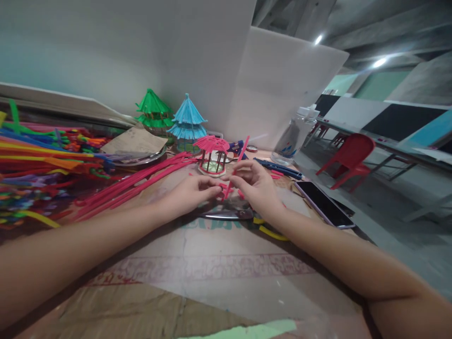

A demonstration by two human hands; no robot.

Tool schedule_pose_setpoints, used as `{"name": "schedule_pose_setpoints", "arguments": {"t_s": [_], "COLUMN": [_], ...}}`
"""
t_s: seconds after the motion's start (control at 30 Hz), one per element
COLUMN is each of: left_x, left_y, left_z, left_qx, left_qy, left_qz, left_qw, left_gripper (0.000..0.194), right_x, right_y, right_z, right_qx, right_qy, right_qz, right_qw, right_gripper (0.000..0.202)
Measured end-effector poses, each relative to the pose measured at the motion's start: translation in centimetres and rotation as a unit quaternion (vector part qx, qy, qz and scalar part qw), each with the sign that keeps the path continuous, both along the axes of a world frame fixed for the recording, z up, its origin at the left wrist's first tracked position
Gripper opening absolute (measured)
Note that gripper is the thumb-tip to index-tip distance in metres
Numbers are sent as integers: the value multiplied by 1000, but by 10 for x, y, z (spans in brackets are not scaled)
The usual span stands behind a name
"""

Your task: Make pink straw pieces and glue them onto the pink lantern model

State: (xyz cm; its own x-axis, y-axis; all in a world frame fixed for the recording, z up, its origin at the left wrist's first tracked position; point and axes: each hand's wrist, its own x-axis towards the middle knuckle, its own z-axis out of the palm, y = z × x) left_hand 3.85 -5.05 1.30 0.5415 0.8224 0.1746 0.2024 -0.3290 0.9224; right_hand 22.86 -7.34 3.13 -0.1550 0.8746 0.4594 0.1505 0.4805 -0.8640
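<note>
My right hand [256, 186] pinches a straight pink pipe cleaner [244, 148] that stands slanted between thumb and fingers. Close by on the left, my left hand [196, 190] has its thumb and fingertips together near the strip's lower end. What it pinches, if anything, is too small to make out. Short pink pieces lie under the fingers, by a shiny metal tray [226, 216]. Just behind the hands stands a small pavilion model [213, 155] with a pink roof, brown posts and a pale round base.
Behind are a green tiered model [154, 110] and a blue one [188, 120]. Long pink pipe cleaners [141, 188] and a colourful heap [45, 160] lie left. To the right are a clear bottle [291, 136], a blue-handled tool [278, 168] and a phone [325, 205].
</note>
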Motion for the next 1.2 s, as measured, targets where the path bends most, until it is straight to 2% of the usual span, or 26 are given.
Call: {"name": "schedule_pose_setpoints", "arguments": {"t_s": [0.07,0.13,0.3,0.43,0.67,0.87,1.0,1.2], "left_x": [1,1,0,1,1,0,1,1], "left_y": [-1,-1,-1,-1,0,-2,-2,1], "left_z": [0,-1,1,0,-1,-1,1,-2], "left_qx": [-6,-8,15,26,26,3,-12,36], "left_qy": [5,4,36,41,64,70,53,93], "left_qz": [-7,-16,19,10,-18,-27,-43,-32], "left_qw": [1000,1000,999,999,997,997,998,994], "left_gripper": [27,29,33,32,33,31,30,33], "right_x": [2,4,4,2,-2,-1,1,0], "right_y": [6,10,11,9,5,6,8,8], "right_z": [-8,-12,-11,-10,-11,-10,-14,-15], "right_qx": [-64,-101,-152,-150,-142,-107,-101,-104], "right_qy": [44,51,28,22,38,-31,-55,-78], "right_qz": [6,10,4,-8,16,-9,17,25], "right_qw": [997,994,988,988,989,994,993,991], "right_gripper": [36,45,27,27,28,21,21,22]}}
